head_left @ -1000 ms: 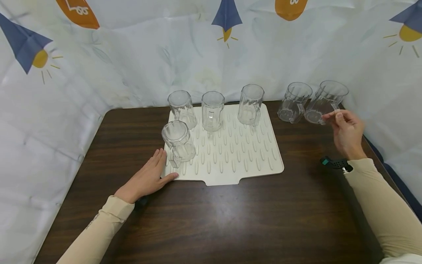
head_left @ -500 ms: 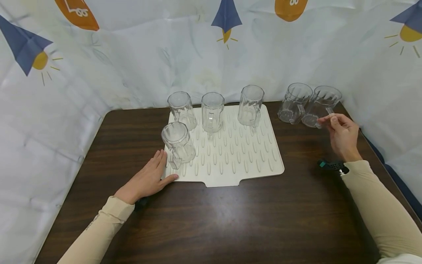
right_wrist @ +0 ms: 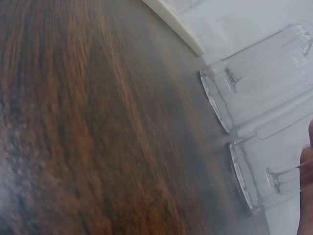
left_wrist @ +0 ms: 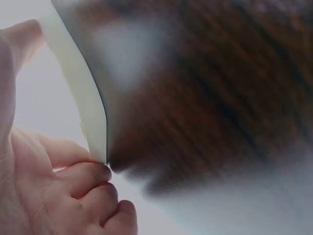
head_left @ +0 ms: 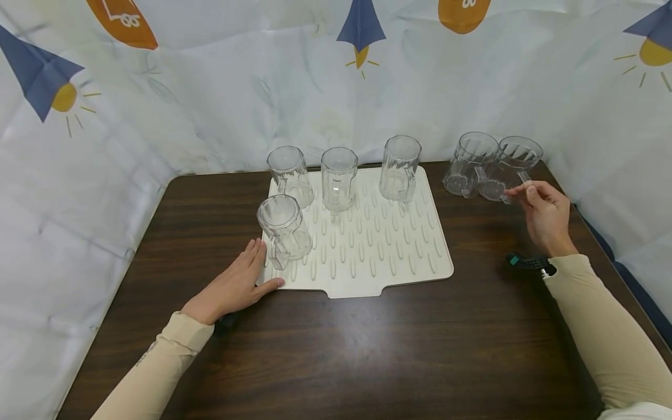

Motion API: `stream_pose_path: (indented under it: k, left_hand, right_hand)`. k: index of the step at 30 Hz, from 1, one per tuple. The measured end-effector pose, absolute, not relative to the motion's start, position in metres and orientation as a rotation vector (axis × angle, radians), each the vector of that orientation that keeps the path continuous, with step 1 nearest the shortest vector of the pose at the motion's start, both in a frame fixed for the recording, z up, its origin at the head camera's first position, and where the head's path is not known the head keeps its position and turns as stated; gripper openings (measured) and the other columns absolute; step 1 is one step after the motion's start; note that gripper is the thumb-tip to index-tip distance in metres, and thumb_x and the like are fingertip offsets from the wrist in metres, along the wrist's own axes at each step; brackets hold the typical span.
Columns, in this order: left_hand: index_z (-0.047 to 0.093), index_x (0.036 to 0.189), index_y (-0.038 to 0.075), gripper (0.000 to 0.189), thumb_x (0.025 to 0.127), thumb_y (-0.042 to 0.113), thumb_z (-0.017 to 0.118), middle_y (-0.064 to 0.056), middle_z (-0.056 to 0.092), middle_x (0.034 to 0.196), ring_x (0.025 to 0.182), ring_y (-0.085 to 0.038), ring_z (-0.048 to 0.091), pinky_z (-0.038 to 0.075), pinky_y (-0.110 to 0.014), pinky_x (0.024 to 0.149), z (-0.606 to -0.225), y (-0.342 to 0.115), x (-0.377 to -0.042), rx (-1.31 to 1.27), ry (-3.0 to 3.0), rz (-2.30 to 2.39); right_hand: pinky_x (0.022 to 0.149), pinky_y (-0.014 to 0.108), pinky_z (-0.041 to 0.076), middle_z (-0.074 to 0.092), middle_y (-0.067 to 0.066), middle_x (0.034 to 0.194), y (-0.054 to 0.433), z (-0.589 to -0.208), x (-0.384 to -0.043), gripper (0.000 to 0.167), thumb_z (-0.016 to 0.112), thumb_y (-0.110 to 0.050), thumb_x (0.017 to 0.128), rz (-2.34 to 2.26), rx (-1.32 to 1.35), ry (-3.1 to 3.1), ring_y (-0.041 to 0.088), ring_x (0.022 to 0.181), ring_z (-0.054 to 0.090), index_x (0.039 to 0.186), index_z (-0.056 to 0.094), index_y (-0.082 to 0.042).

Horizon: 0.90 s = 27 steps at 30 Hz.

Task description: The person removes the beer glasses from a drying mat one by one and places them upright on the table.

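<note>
At the back right of the table, my right hand point(head_left: 547, 217) pinches the handle of a clear glass mug point(head_left: 505, 174). That mug stands upright right beside a second clear mug point(head_left: 467, 166); in the right wrist view the held mug point(right_wrist: 257, 164) has its base near the tabletop, with part of the hand at the frame's edge. My left hand point(head_left: 231, 286) rests with extended fingers at the front left corner of a white ridged drying board point(head_left: 357, 256). In the left wrist view the thumb and fingers touch the edge of that board point(left_wrist: 88, 103).
Clear mugs stand on the board: one at back left point(head_left: 290, 175), one at back middle point(head_left: 338, 175), one at back right point(head_left: 399, 166) and one at front left point(head_left: 286, 227). The dark wooden table point(head_left: 367, 356) meets a printed white curtain point(head_left: 236, 99) behind.
My right hand has moved the held mug left and slightly toward me, closer against the neighbouring mug. Over the last half second it barely shifts. My left hand has stayed put.
</note>
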<state>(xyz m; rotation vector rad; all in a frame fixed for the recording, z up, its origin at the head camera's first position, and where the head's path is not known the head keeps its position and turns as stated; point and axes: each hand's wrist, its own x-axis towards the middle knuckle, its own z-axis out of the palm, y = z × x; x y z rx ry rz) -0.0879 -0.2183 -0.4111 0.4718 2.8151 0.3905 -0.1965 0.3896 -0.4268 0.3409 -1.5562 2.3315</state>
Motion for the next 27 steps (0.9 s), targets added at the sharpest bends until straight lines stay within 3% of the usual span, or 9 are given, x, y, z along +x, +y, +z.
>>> stream_pose_path:
  k: [6,13,23,27]
  left_hand:
    - [0.017,0.159,-0.015,0.099,0.101,0.055,0.059,-0.035,0.013,0.169,0.159,-0.051,0.013,0.021,-0.064,0.128,-0.4096,-0.2167,-0.0871,0.468,2.812,0.390]
    - [0.018,0.159,-0.015,0.097,0.102,0.052,0.059,-0.036,0.014,0.169,0.159,-0.051,0.015,0.021,-0.063,0.129,-0.4085,-0.2162,-0.0864,0.475,2.822,0.381]
    - [0.020,0.158,-0.016,0.096,0.102,0.052,0.059,-0.036,0.015,0.168,0.159,-0.051,0.016,0.022,-0.063,0.129,-0.4088,-0.2174,-0.0855,0.483,2.835,0.371]
    - [0.020,0.158,-0.016,0.096,0.103,0.051,0.059,-0.036,0.016,0.168,0.158,-0.051,0.016,0.022,-0.063,0.129,-0.4094,-0.2177,-0.0856,0.485,2.841,0.366]
  right_hand:
    - [0.099,0.023,0.058,0.071,0.015,0.102,0.3908,-0.4256,-0.1972,0.027,0.054,-0.004,0.105,2.346,0.376,-1.554,0.023,0.099,0.074,0.114,0.059,0.021]
    - [0.099,0.021,0.058,0.072,0.012,0.105,0.3934,-0.4236,-0.1966,0.024,0.054,-0.006,0.105,2.366,0.368,-1.601,0.020,0.102,0.074,0.114,0.066,0.013]
    - [0.102,0.020,0.056,0.077,0.008,0.109,0.3918,-0.4232,-0.1960,0.027,0.051,-0.008,0.107,2.398,0.332,-1.625,0.018,0.107,0.074,0.117,0.068,0.010]
    - [0.104,0.022,0.055,0.077,0.009,0.112,0.3902,-0.4233,-0.1959,0.031,0.050,-0.008,0.108,2.416,0.343,-1.614,0.019,0.109,0.074,0.123,0.064,0.015]
